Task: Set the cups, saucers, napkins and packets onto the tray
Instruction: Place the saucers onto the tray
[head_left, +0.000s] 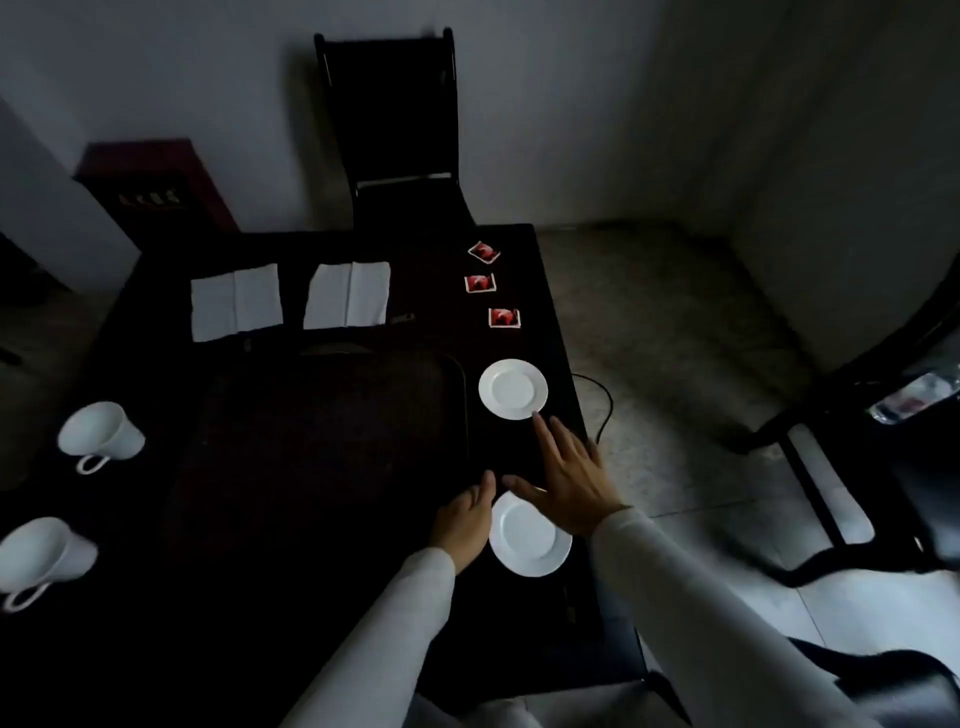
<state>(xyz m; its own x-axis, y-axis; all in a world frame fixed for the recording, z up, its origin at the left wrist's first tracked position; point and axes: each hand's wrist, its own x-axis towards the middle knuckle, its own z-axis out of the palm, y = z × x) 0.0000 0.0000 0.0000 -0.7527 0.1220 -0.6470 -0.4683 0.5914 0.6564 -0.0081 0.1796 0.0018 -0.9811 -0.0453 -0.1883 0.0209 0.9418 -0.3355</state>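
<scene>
Left hand (465, 519) gripping rim of near saucer (530, 540); right hand (569, 478) spread open, fingertip (535, 419) touching far saucer (513, 388). Nothing on tray (322, 441) yet; cups (101, 434), napkins (236, 301), packets (480, 283) waiting on bench (498, 447).

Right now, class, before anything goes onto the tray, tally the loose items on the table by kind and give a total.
Cups: 2
Saucers: 2
Napkins: 2
Packets: 3
Total: 9

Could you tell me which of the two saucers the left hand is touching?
The nearer saucer, with the left hand at its rim; the farther saucer lies by the packets.
</scene>
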